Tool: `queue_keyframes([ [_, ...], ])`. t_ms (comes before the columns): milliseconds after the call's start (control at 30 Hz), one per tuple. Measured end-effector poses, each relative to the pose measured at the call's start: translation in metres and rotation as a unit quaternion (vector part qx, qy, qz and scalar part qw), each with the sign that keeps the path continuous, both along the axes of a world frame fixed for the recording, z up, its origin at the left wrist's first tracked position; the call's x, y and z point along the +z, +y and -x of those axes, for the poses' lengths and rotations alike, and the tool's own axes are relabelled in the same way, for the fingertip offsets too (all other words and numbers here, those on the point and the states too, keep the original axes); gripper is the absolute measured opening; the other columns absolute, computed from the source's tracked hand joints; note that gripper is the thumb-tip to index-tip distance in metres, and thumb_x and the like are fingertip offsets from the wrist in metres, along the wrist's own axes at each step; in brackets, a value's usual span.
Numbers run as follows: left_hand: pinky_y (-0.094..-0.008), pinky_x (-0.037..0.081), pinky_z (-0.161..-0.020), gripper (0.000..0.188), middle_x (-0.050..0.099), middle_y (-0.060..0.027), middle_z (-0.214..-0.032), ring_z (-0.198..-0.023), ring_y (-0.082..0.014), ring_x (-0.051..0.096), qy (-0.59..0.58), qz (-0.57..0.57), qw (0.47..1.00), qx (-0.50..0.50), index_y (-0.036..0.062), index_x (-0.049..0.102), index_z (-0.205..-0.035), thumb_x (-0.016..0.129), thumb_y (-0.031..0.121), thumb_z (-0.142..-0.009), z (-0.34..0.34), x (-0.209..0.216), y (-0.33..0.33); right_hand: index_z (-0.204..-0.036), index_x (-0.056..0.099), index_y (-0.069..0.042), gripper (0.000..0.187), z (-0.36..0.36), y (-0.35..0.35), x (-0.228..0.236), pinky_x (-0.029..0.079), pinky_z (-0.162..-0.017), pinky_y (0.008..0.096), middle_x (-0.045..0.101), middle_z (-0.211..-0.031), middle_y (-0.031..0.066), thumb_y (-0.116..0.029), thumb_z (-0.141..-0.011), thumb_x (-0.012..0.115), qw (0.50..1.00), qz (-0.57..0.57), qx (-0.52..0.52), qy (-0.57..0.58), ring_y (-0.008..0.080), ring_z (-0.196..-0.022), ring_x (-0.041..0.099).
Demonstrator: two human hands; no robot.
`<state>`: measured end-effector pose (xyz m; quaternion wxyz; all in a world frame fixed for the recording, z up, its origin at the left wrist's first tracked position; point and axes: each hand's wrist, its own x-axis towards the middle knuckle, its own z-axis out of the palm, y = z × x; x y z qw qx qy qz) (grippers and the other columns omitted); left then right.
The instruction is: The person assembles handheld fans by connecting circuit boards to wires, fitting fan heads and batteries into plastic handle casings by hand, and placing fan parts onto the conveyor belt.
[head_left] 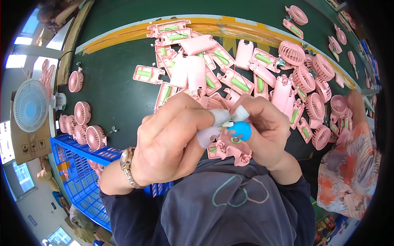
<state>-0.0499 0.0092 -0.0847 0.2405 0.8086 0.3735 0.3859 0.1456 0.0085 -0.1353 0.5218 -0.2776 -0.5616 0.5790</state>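
Observation:
Close in front of my chest, my left hand (170, 137) and my right hand (264, 133) meet, fingertips pinched together. Between them is a pink plastic fan casing piece (237, 152) with a curved, notched edge. A small white connector-like part (227, 124) shows at the fingertips; its exact kind is hard to make out. White and pale finger covers sit on the left fingertips, a white one and a blue one (240, 130) on the right. My fingers hide much of the casing. Just beyond lie pink handle shells (196, 74), many with green battery cells (240, 85) inside.
Round pink fan heads (291, 53) cluster at the right of the green table (111, 61); several more (82, 112) stand at the left. A blue crate (82, 180) is beside my left forearm. Yellow tape (123, 36) crosses the far side. Another person's patterned sleeve (344, 176) is at right.

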Motion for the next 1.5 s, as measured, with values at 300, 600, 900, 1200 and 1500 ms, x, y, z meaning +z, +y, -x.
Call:
queue_keyframes([
  [300,-0.0284,0.043,-0.054,0.014,0.061,-0.0101,-0.075,-0.062,-0.0198,0.056,-0.023,0.042,0.999,-0.016,-0.0023,0.063,-0.091,0.067,-0.002,-0.077,0.006,0.003,0.004,-0.094,0.057,0.003,0.016,0.000,0.000,0.004,0.043,-0.054,0.0196,0.060,-0.085,0.0081,-0.002,-0.082,0.067,0.991,-0.092,-0.036,-0.091,0.0045,-0.064,0.052],
  [600,-0.0305,0.045,-0.054,0.017,0.059,-0.0102,-0.074,-0.063,-0.0223,0.059,-0.011,0.079,0.995,-0.063,-0.0001,0.064,-0.087,0.068,-0.003,-0.071,0.010,0.004,0.002,-0.095,0.059,0.006,0.013,-0.006,0.004,0.008,0.048,-0.056,0.0198,0.060,-0.086,0.0066,0.002,-0.084,0.065,0.979,0.149,0.136,0.037,0.0073,-0.069,0.060],
  [900,-0.0308,0.044,-0.055,0.016,0.057,-0.0086,-0.072,-0.063,-0.0226,0.056,-0.043,0.123,0.989,-0.066,-0.0006,0.064,-0.086,0.069,-0.002,-0.071,0.015,0.007,0.006,-0.095,0.058,0.006,0.014,-0.002,0.006,0.012,0.048,-0.058,0.0204,0.062,-0.086,0.0073,0.000,-0.084,0.065,0.979,0.153,0.134,0.024,0.0067,-0.069,0.059],
  [1200,-0.0324,0.044,-0.057,0.010,0.057,-0.0092,-0.072,-0.064,-0.0235,0.056,-0.058,0.114,0.989,-0.071,-0.0015,0.061,-0.082,0.067,0.000,-0.076,0.013,0.001,0.009,-0.094,0.059,0.005,0.014,-0.007,0.016,0.026,0.049,-0.061,0.0200,0.065,-0.085,0.0068,0.002,-0.082,0.066,0.958,0.243,0.153,-0.013,0.0085,-0.073,0.062],
  [1500,-0.0326,0.045,-0.056,0.011,0.057,-0.0087,-0.073,-0.064,-0.0241,0.057,-0.156,0.076,0.984,-0.045,0.0006,0.060,-0.084,0.068,0.000,-0.077,0.012,0.004,0.006,-0.084,0.058,0.004,0.019,0.001,0.032,0.051,0.050,-0.050,0.0198,0.067,-0.073,0.0120,0.003,-0.073,0.073,0.964,0.220,0.118,-0.089,0.0122,-0.059,0.064],
])
